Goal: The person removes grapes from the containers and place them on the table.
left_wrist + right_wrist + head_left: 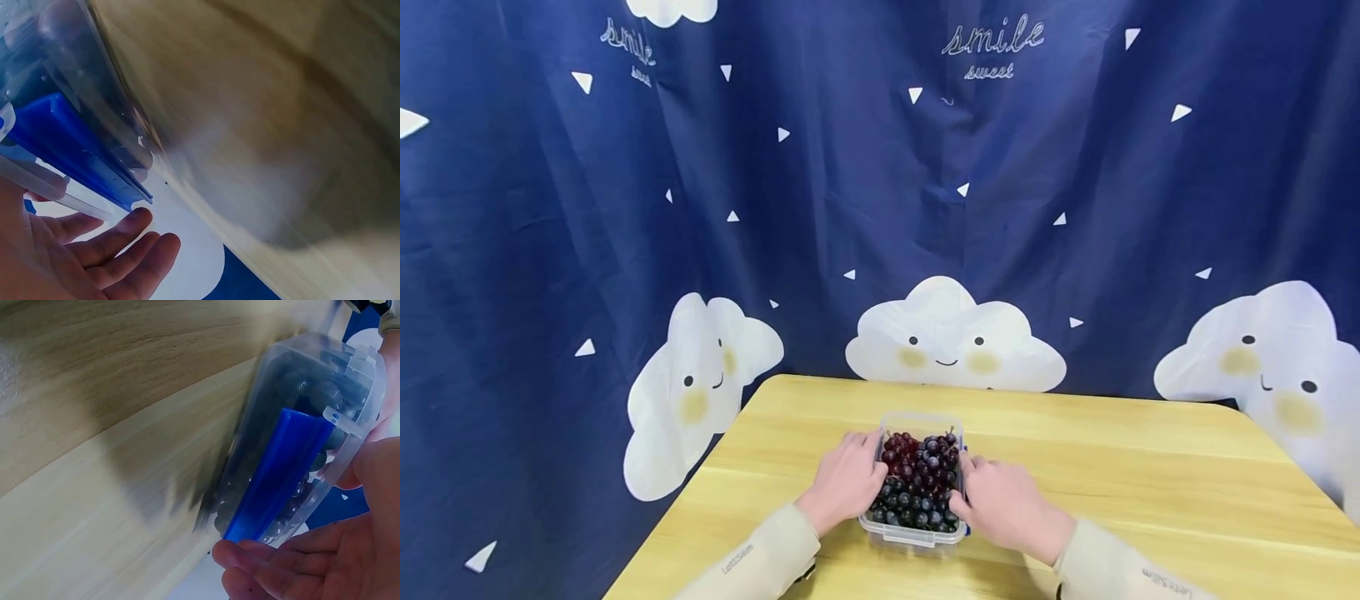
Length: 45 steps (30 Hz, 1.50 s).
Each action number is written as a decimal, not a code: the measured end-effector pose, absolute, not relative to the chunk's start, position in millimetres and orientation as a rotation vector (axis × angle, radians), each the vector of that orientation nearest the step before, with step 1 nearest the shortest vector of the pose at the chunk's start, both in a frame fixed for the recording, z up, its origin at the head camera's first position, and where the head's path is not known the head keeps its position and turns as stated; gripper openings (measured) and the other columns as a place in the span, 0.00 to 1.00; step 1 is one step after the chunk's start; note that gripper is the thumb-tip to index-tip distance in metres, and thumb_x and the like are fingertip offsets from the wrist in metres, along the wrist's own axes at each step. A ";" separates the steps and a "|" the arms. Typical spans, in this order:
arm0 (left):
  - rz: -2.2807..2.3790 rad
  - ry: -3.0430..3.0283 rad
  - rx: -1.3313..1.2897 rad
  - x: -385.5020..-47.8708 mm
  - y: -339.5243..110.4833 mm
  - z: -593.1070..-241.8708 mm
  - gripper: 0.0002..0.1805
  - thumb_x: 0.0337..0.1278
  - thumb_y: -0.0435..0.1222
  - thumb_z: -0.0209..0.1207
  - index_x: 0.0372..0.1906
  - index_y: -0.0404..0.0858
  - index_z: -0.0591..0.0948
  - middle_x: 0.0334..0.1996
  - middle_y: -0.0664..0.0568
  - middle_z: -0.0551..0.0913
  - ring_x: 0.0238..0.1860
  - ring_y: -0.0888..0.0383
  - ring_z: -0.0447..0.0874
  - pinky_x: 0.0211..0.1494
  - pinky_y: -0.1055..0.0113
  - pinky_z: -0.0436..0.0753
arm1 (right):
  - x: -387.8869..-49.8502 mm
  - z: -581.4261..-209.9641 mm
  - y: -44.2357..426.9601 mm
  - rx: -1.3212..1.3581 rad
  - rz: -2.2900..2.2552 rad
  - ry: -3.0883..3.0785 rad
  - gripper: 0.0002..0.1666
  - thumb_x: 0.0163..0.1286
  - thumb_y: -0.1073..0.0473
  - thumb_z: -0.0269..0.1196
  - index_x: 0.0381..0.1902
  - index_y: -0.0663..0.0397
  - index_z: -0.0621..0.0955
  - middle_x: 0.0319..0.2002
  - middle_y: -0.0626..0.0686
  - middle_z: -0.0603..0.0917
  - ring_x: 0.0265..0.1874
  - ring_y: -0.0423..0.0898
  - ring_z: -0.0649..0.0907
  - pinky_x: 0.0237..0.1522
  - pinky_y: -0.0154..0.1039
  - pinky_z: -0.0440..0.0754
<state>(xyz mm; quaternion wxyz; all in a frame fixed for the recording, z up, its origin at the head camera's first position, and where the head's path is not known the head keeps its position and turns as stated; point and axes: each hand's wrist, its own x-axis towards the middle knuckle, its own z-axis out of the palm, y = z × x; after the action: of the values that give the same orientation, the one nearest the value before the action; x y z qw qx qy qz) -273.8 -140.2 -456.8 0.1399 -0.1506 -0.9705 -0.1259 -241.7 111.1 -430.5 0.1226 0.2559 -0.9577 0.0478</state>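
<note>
A clear plastic container (pixel 910 537) full of dark red and blackish grapes (pixel 917 475) sits on the wooden table. Blue side latches (pixel 278 475) slant down along its walls. Whether a clear lid covers the grapes I cannot tell. My left hand (pixel 847 479) holds the container's left side, thumb at the top rim. In the left wrist view its other fingers (pixel 134 234) spread by the end of a blue latch (pixel 75 150). On the opposite side my right hand (pixel 1003 504) holds the container, thumb over the rim; its fingertips (pixel 228 553) meet the lower end of the latch.
A light wooden table (pixel 1150 475) spreads around the container, its far edge close to a dark blue curtain (pixel 880 167) printed with white clouds and triangles. Pale sleeves (pixel 767 554) cover both forearms.
</note>
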 end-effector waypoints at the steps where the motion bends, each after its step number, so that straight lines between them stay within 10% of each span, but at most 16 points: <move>1: -0.367 -2.807 -0.422 -272.2 -140.9 -457.7 0.29 0.70 0.43 0.49 0.72 0.37 0.71 0.58 0.41 0.81 0.58 0.47 0.78 0.53 0.47 0.83 | -240.8 -430.7 110.3 0.749 0.141 -2.800 0.38 0.70 0.42 0.59 0.62 0.70 0.77 0.50 0.64 0.86 0.38 0.56 0.88 0.18 0.43 0.79; 33: -0.258 -2.754 -0.434 -267.5 -135.7 -453.9 0.28 0.69 0.42 0.50 0.70 0.36 0.73 0.53 0.46 0.85 0.52 0.48 0.81 0.36 0.51 0.85 | -243.9 -418.2 111.7 0.758 0.159 -2.827 0.38 0.66 0.44 0.64 0.61 0.71 0.77 0.45 0.65 0.86 0.32 0.54 0.85 0.17 0.40 0.77; 45: -0.312 -2.776 -0.419 -266.1 -135.9 -456.6 0.28 0.69 0.42 0.49 0.71 0.38 0.72 0.54 0.46 0.85 0.53 0.48 0.81 0.36 0.50 0.84 | -248.0 -400.0 95.6 0.971 0.157 -2.561 0.16 0.62 0.52 0.66 0.41 0.59 0.86 0.34 0.52 0.85 0.31 0.48 0.82 0.29 0.42 0.83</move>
<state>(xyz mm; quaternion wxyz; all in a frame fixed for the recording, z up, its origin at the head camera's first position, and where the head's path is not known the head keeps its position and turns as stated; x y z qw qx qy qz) -266.1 -135.9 -456.6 0.1576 -0.1463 -0.9705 -0.1091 -248.0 95.6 -400.0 0.1976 0.3471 -0.9151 0.0561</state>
